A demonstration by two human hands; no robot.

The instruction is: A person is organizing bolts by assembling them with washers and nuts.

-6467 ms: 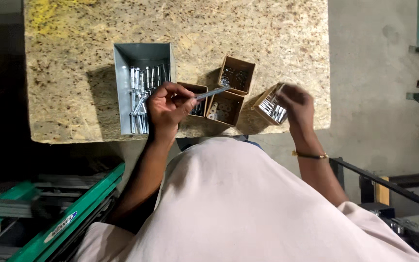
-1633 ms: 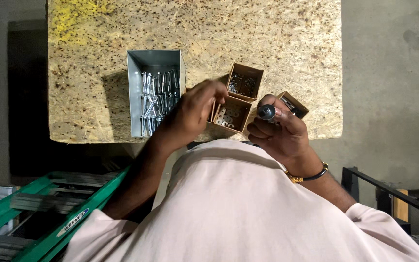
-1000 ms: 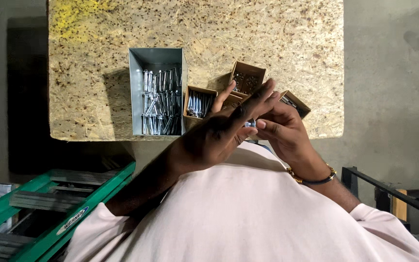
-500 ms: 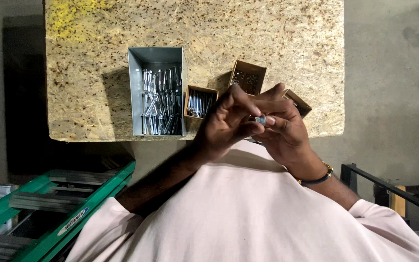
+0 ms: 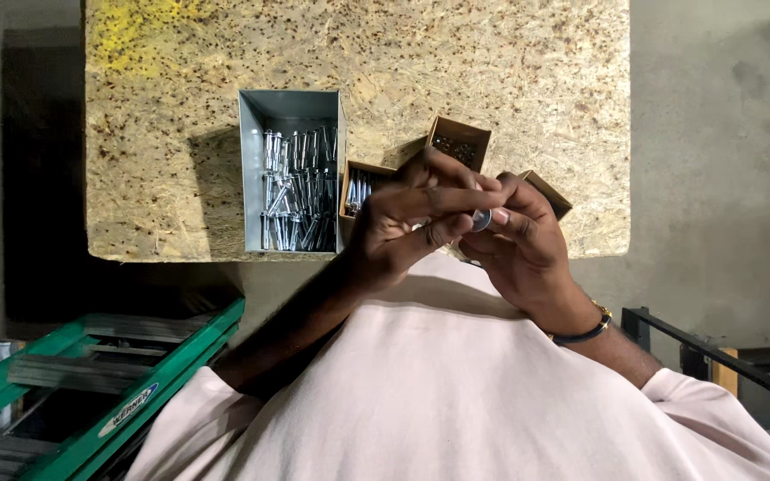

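A small silvery metal piece (image 5: 481,219), round at the end that shows, sits pinched between the two hands just above the near edge of the bench (image 5: 180,134), held up close to the body where both sets of fingers can work on it; whether it is a bolt head, a nut or a washer is too small to tell. The left hand (image 5: 403,223) lies across it with fingers closed down on the piece from above, and the right hand (image 5: 523,245) cups it from the other side, fingertips closed on it too, so both hands are narrow and gripping the same part. Just behind the hands stand small brown cardboard boxes: one (image 5: 363,187) beside the left hand holds silvery fasteners, another (image 5: 459,142) farther back holds small dark pieces, and a third (image 5: 550,191) is half hidden by the right hand. To their left an open grey metal bin (image 5: 291,169) holds a heap of long silvery bolts, all within easy reach. A green ladder (image 5: 91,374) lies below the bench on the left
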